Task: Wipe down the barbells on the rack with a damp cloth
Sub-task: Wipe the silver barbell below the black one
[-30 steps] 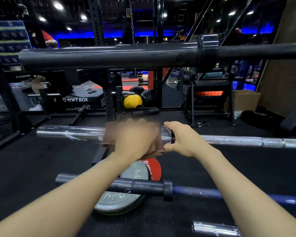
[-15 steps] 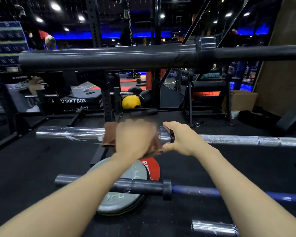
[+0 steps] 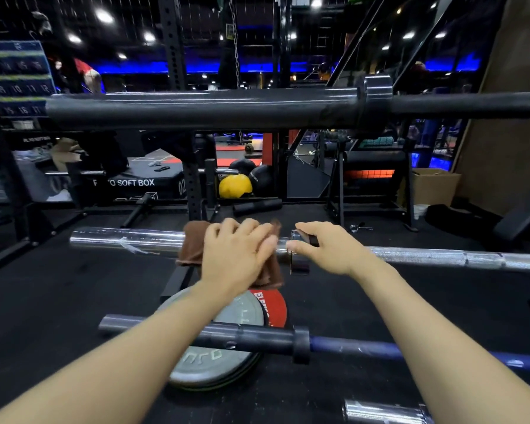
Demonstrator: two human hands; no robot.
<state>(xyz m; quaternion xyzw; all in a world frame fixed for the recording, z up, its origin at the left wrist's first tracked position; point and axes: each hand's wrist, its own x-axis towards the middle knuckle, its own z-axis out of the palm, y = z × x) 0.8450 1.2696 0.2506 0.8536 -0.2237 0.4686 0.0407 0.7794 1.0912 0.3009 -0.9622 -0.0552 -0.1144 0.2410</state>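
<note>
Gripping a brown cloth [image 3: 193, 243] around the shiny sleeve of the chrome barbell [image 3: 126, 238], the left hand [image 3: 237, 258] has its fingers curled over the top of the bar, with the cloth bunched beneath the palm and hanging down on the near side. Part of the cloth sticks out past the hand's left edge, and a small fold shows above the knuckles. Just to the right of that hand, the right hand [image 3: 331, 247] grasps the same bar at its collar, thumb on the near side and fingers wrapped over the top. The two hands are close together but not quite touching.

Above and beyond both hands, a thick black barbell [image 3: 196, 110] runs across the view. Nearer than the hands, under the forearms, lies a barbell with a blue shaft [image 3: 364, 347] and a dark sleeve. Below the left wrist, a grey weight plate [image 3: 227, 362] rests flat on the black floor with a red plate [image 3: 273, 304] peeking out behind it. Far beyond the left hand sit a yellow ball [image 3: 234, 185] and a black soft box [image 3: 129, 182].
</note>
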